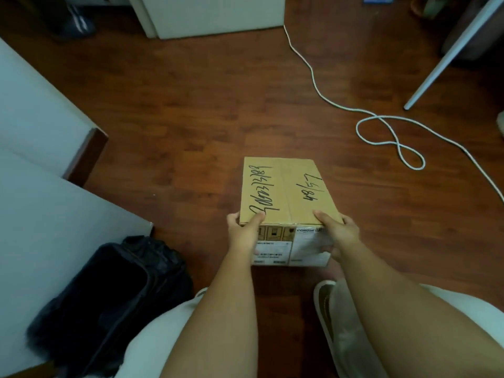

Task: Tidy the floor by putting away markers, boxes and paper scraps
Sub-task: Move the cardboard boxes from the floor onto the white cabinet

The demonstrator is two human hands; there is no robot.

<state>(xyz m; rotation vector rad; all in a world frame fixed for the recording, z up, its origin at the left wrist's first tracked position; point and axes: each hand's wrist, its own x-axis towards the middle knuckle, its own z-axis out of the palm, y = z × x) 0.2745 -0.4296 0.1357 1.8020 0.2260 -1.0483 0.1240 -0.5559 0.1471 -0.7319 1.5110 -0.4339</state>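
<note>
A closed brown cardboard box (286, 192) with black handwriting on its top and printed labels on its near side is in the middle of the wooden floor. My left hand (244, 230) grips its near left corner, thumb on the top. My right hand (339, 231) grips the near right corner the same way, fingers wrapped down the side. Whether the box rests on the floor or is lifted off it I cannot tell.
A white cable (387, 124) snakes and loops over the floor at the right. A black bag (109, 296) lies at the lower left beside a white bed or mattress (41, 132). A white cabinet (212, 15) stands at the back, a slanted white leg (447, 55) at the right. A slipper (327, 309) is on my foot.
</note>
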